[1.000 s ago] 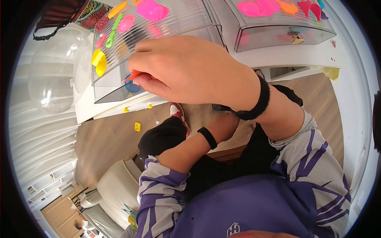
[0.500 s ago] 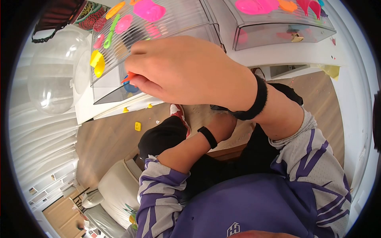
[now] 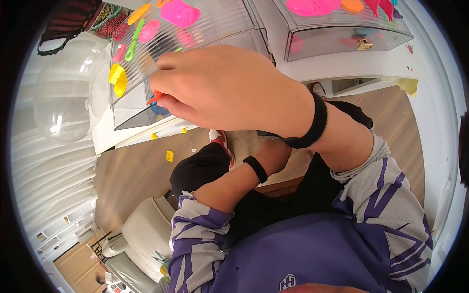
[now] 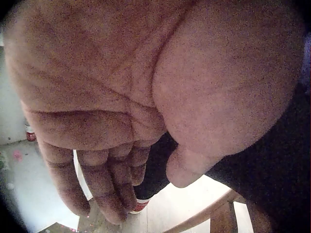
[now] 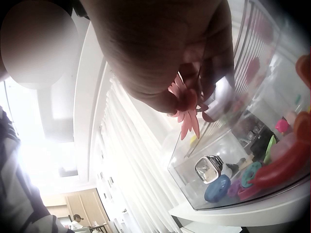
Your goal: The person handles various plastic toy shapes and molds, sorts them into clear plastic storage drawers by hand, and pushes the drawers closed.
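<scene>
My right hand [image 3: 224, 90] hovers at the front left of a clear ribbed-lid case [image 3: 224, 29], fingers bent and pinching a small orange-red piece [image 3: 155, 97]. In the right wrist view this piece [image 5: 189, 127] looks pinkish, with several pointed petals like a toy flower; the fingers cover part of it. Beneath the right forearm my left hand [image 3: 277, 155] hangs low near the lap, partly hidden. The left wrist view shows the left palm [image 4: 92, 87] with fingers loosely bent and nothing held. Yellow scoop-like toy [image 3: 118, 80] lies on the lid, left of my right hand.
A green toy spoon [image 3: 134, 41] and pink toys [image 3: 180, 13] lie on the same lid. To the right stands another clear case [image 3: 337, 46] with a latch. A clear balloon-like dome [image 3: 68, 93] is at the left. A yellow piece [image 3: 169, 156] lies on the floor.
My right hand, still pinching the orange-red piece, has shifted slightly left. The cases have drifted slightly left in the view; the left hand has hardly moved.
</scene>
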The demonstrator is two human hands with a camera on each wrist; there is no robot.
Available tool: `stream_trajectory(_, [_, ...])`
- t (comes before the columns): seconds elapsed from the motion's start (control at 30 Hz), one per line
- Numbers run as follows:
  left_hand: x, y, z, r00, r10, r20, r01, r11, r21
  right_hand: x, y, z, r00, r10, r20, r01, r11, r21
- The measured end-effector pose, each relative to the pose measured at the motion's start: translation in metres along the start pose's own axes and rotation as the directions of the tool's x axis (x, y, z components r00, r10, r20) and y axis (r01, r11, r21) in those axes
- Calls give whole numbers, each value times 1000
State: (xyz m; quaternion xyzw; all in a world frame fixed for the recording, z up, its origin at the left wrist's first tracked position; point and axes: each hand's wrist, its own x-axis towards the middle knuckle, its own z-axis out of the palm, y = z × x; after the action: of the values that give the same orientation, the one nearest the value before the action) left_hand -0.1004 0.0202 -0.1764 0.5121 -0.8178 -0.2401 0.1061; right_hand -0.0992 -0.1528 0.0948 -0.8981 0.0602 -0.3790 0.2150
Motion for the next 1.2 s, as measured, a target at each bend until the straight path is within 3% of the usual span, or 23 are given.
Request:
stream_trajectory(0.07, [3, 5, -10, 971, -107, 213, 133, 985, -112, 0, 0, 0, 1000, -1, 8, 1, 1000, -2])
stream_trajectory(0.17, [4, 5, -13, 965, -111, 239, 137, 986, -95, 0, -1, 0, 1000, 6, 14, -7, 1000, 4])
stream_trajectory(0.3, [1, 1, -5, 967, -106, 231, 132, 986, -104, 1, 0, 0, 1000, -7, 10, 7, 1000, -14])
stream_trajectory(0.37, [-2, -3, 2, 999, 11, 43, -11, 1000, -7, 0, 0, 1, 1000, -13, 9, 13, 1000, -21])
stream_trajectory(0.57, [-1, -2, 3, 1000, 9, -18, -9, 1000, -11, 0, 0, 1, 1000, -9, 12, 9, 1000, -14])
stream_trajectory(0.7, [1, 0, -3, 1000, 12, -18, -12, 1000, -9, 0, 0, 1, 1000, -9, 3, 9, 1000, -13])
stream_trajectory(0.77, [3, 4, -10, 963, -109, 246, 129, 989, -68, 0, 0, 1, 1000, -6, 1, 6, 1000, -9])
stream_trajectory(1.2, [3, 4, -8, 974, -90, 207, 107, 992, -73, 0, -1, 1, 1000, -15, -10, 15, 1000, -14])
